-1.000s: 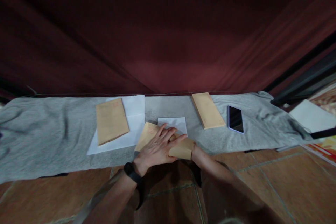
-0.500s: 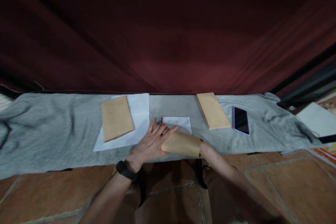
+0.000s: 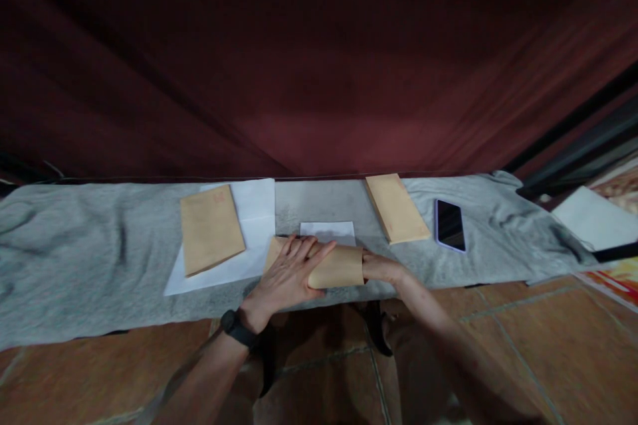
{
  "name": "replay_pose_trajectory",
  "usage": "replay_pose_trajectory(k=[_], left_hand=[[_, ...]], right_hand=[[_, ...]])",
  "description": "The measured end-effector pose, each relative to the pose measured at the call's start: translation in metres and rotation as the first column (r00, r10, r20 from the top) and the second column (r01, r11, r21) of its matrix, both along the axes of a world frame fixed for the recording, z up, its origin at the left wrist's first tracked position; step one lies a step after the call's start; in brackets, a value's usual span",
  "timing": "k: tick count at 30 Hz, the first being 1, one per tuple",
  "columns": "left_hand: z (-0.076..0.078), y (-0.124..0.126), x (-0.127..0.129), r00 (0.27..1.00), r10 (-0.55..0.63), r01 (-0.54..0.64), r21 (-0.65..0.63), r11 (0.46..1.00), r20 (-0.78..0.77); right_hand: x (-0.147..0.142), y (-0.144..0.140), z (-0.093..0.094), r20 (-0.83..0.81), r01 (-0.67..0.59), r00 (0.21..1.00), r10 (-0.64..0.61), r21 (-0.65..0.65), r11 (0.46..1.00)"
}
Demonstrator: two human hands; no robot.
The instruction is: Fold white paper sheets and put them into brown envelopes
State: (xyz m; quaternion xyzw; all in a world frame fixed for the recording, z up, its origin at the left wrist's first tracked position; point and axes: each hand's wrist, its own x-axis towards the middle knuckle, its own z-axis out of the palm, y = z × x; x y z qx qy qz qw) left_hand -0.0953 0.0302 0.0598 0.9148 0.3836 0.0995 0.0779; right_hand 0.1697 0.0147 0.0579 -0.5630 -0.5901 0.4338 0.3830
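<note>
A brown paper envelope (image 3: 339, 269) lies at the front edge of the cloth-covered surface, its right end bulging open. My left hand (image 3: 292, 272), with a black watch on the wrist, rests across it, fingers spread flat and pressing on the paper. From the right, my right hand (image 3: 376, 268) reaches into the envelope's mouth; its fingers are hidden inside. Just behind the envelope is a white folded paper (image 3: 329, 232), partly covered.
On the left, another brown envelope (image 3: 212, 229) lies on a white sheet (image 3: 259, 212). To the right are a stack of brown envelopes (image 3: 397, 208) and a phone (image 3: 450, 224). Grey cloth (image 3: 100, 246) covers the surface; a dark red curtain (image 3: 319, 93) hangs behind.
My right hand has shifted slightly out of the envelope, with more of its back showing. The envelope's left end now shows beside my left hand. The whole view has shifted a little.
</note>
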Motion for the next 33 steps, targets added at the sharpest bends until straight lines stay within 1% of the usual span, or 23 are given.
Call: replay_pose_trajectory(k=[2,5,6,8,9,10,12,15,18,21,24,25,27,28,29,30,31,33], left_hand=[[0.003,-0.001,0.006,1.000,0.010,-0.010,0.015,1.000,0.004],[0.009,0.000,0.008,0.997,0.073,-0.071,0.093,0.993,-0.015],[0.010,0.001,0.007,0.995,0.101,-0.097,0.124,0.988,-0.023],[0.010,0.003,0.004,0.987,0.158,-0.151,0.164,0.975,-0.031],[0.010,0.004,0.003,0.982,0.185,-0.177,0.169,0.970,-0.030],[0.008,0.005,0.001,0.977,0.210,-0.203,0.165,0.965,-0.025],[0.004,0.007,-0.002,0.967,0.256,-0.251,0.147,0.957,-0.015],[0.000,0.008,-0.006,0.952,0.305,-0.302,0.133,0.944,-0.001],[-0.003,0.008,-0.008,0.948,0.317,-0.314,0.136,0.939,0.004],[-0.003,0.009,-0.010,0.947,0.322,-0.319,0.126,0.939,-0.004],[-0.001,0.010,-0.013,0.946,0.323,-0.321,0.101,0.942,-0.012],[0.000,0.011,-0.015,0.946,0.323,-0.320,0.093,0.943,-0.012],[0.003,0.011,-0.021,0.945,0.326,-0.325,0.087,0.942,-0.005],[0.005,0.011,-0.024,0.943,0.333,-0.332,0.094,0.938,0.005],[0.007,0.011,-0.028,0.937,0.347,-0.347,0.107,0.932,0.020],[0.008,0.011,-0.032,0.929,0.368,-0.370,0.123,0.921,0.040],[0.009,0.011,-0.036,0.918,0.393,-0.398,0.137,0.907,0.062],[0.011,0.012,-0.043,0.890,0.444,-0.456,0.152,0.877,0.106]], right_hand=[[-0.001,0.007,-0.003,-0.007,-0.107,0.994,0.107,-0.052,0.993],[0.000,0.025,-0.007,-0.003,-0.255,0.967,0.256,-0.114,0.960],[0.002,0.031,-0.008,-0.004,-0.304,0.952,0.306,-0.134,0.943],[0.008,0.039,-0.008,-0.008,-0.422,0.904,0.427,-0.180,0.889],[0.011,0.041,-0.008,-0.002,-0.453,0.887,0.462,-0.192,0.870],[0.015,0.042,-0.007,0.009,-0.473,0.875,0.484,-0.199,0.858],[0.021,0.041,-0.006,0.035,-0.482,0.867,0.496,-0.187,0.856],[0.022,0.039,-0.005,0.056,-0.492,0.864,0.501,-0.116,0.863],[0.017,0.040,-0.007,0.108,-0.446,0.887,0.449,-0.049,0.893],[0.012,0.043,-0.010,0.144,-0.424,0.895,0.422,-0.020,0.905],[0.009,0.044,-0.015,0.077,-0.394,0.917,0.392,0.007,0.919],[0.009,0.045,-0.017,0.045,-0.356,0.934,0.356,0.007,0.934],[0.010,0.048,-0.021,0.025,-0.227,0.973,0.228,-0.019,0.974],[0.010,0.050,-0.023,0.060,-0.146,0.987,0.148,-0.041,0.988],[0.010,0.051,-0.024,0.131,-0.068,0.989,0.075,-0.061,0.996],[0.009,0.052,-0.026,0.228,0.001,0.973,0.015,-0.070,0.998],[0.007,0.052,-0.027,0.338,0.056,0.941,-0.030,-0.065,0.996],[0.000,0.050,-0.027,0.539,0.114,0.839,-0.082,-0.026,0.993]])
